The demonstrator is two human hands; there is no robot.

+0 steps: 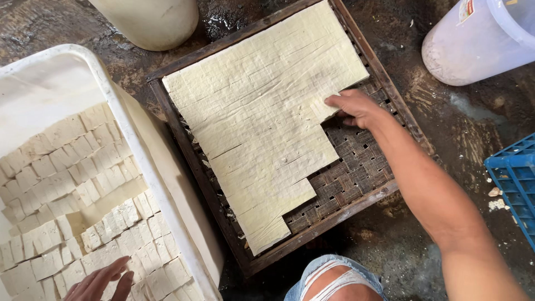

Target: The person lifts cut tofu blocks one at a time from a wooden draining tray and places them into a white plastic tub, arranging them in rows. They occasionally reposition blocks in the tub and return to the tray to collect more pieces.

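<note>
Left hand [100, 283] sits low in the white tub [120, 106], fingers loosely together and flat on the cut tofu squares [83, 195] packed in rows; it holds nothing that I can see, though the frame edge cuts off most of it. Next over, the scored tofu slab [256, 117] lies on the woven mat [356, 161] inside the dark wooden frame tray [195, 161]; the lower right corner of the slab is already gone in a stepped cut, mat bare there. Right hand [354, 107] is at that stepped edge, fingertips curled and pinching or prying one square off the slab; exact grip is hard to read from above. Looks like the step in hand is lifting squares off the slab for the tub. The next move likely needs a clean break along the score lines and full support under the soft piece, or it crumbles. A pale bucket [479, 42] and a blue crate [515, 178] sit far right.
</note>
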